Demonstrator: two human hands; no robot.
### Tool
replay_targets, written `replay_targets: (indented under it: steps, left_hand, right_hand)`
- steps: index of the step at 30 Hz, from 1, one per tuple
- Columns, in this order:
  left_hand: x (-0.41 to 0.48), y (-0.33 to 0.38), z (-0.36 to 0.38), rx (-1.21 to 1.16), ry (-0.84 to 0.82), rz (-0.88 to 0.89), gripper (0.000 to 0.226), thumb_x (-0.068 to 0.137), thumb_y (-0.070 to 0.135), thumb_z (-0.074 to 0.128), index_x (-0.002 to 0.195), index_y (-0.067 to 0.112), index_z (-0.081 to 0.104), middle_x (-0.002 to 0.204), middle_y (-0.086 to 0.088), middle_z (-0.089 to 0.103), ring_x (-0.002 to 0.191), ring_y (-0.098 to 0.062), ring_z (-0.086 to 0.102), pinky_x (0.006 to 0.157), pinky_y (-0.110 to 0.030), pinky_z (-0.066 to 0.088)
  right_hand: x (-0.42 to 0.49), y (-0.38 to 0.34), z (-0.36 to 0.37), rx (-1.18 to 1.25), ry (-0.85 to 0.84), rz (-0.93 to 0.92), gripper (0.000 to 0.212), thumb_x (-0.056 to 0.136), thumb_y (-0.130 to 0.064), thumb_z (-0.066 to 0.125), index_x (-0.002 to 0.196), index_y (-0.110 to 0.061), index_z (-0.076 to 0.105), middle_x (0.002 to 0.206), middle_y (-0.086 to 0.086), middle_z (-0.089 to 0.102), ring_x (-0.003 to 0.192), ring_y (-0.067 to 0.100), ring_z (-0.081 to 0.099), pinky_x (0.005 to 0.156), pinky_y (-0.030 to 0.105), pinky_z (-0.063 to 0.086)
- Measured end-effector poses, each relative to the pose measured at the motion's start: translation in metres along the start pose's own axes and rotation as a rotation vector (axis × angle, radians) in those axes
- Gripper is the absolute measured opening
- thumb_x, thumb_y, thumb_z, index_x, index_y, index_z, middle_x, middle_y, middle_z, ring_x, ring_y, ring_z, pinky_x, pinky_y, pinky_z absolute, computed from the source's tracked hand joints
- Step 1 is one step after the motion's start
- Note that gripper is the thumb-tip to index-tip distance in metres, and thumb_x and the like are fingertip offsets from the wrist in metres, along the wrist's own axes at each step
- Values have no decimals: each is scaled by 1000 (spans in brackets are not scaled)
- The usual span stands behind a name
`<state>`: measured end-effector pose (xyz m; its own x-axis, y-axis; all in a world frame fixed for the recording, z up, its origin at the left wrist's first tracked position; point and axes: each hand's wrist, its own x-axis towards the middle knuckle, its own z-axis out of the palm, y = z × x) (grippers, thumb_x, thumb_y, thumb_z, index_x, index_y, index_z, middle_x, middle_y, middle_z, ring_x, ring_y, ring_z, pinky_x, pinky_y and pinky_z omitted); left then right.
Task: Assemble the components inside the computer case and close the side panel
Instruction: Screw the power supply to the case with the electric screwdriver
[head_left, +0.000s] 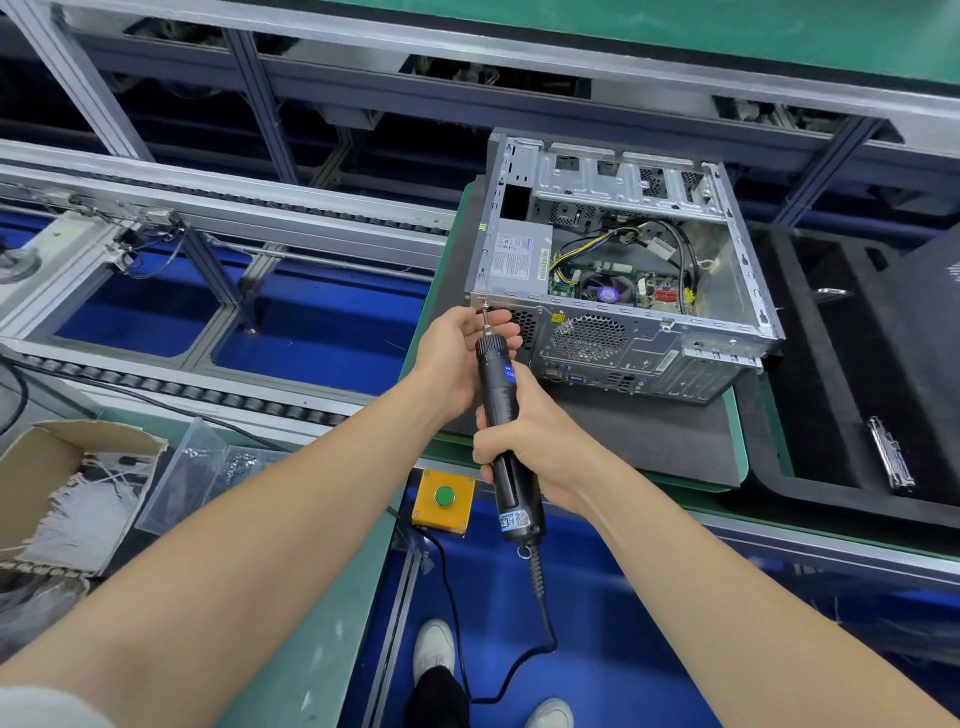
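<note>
The right hand (535, 436) is clenched around the middle of a black corded electric screwdriver (496, 389). Its blue label shows white letters beginning "CO" (the rest is out of sight), and a barcode sticker sits near its lower end. The left hand (452, 353) pinches the driver's nose, with the bit at the near left corner of the open silver metal computer case (623, 358). The case lies open side up on a dark mat (649, 441), showing a grey power supply (519, 254) whose label is too small to read. A yellow box with a green button (444, 496) sits nearby.
</note>
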<state>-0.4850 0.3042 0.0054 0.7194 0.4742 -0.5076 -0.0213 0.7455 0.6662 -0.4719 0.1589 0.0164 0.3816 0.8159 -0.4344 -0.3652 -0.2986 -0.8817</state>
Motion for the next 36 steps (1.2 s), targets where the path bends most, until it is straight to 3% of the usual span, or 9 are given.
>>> replay_targets:
  steps: [4, 12, 16, 20, 23, 27, 32, 36]
  left_hand:
    - [2, -1, -8, -79, -9, -11, 26, 104, 23, 52, 105, 4, 68, 96, -13, 75, 78, -24, 73, 80, -34, 58]
    - [2, 0, -7, -184, -37, -50, 17, 102, 22, 61, 105, 7, 67, 88, -4, 75, 72, -17, 72, 69, -29, 57]
    - [2, 0, -3, -181, -53, -67, 17, 104, 25, 58, 105, 9, 63, 86, -2, 71, 69, -13, 68, 73, -28, 55]
    - [-2, 0, 0, -182, -52, -92, 25, 105, 27, 57, 93, 6, 64, 76, -4, 67, 65, -13, 64, 77, -29, 51]
    - [-2, 1, 2, -191, -57, -105, 25, 105, 27, 57, 93, 6, 64, 80, -4, 66, 67, -13, 63, 79, -29, 50]
    - [-1, 2, 5, -225, -64, -117, 17, 105, 25, 56, 107, 8, 57, 85, -3, 64, 69, -13, 61, 77, -28, 48]
    - [2, 2, 3, -184, -70, -106, 25, 103, 31, 60, 92, 9, 63, 81, 1, 65, 69, -10, 63, 83, -27, 47]
    - [4, 3, 2, -139, -54, -100, 24, 103, 31, 61, 93, 9, 64, 83, 1, 64, 72, -9, 64, 89, -29, 48]
  right_hand:
    - [-3, -1, -1, -9, -20, 3, 82, 62, 11, 67, 131, -29, 48, 94, 13, 51, 70, 21, 54, 62, 40, 55]
    - [-4, 0, 1, -21, -14, -1, 77, 68, 17, 65, 131, -24, 48, 95, 13, 51, 73, 24, 51, 70, 44, 52]
    - [-6, -2, 2, -26, -9, -16, 80, 67, 16, 66, 133, -26, 47, 97, 13, 51, 75, 27, 50, 72, 47, 51]
    - [-8, -3, 1, -3, -21, -18, 82, 68, 17, 65, 134, -28, 46, 98, 14, 50, 69, 24, 51, 63, 43, 53]
    - [-8, -3, -1, 3, -23, -10, 81, 66, 15, 66, 132, -27, 47, 96, 13, 50, 67, 23, 52, 61, 42, 52]
    - [-7, -3, -3, -5, -14, -2, 81, 62, 11, 66, 131, -28, 48, 95, 12, 50, 69, 22, 51, 63, 40, 51]
    - [-6, -4, -6, -1, -24, 16, 83, 65, 13, 65, 132, -32, 48, 96, 13, 51, 70, 24, 52, 65, 43, 52]
    - [-6, -6, -7, -29, -32, 24, 81, 66, 14, 66, 130, -31, 47, 94, 13, 51, 67, 23, 54, 61, 42, 54]
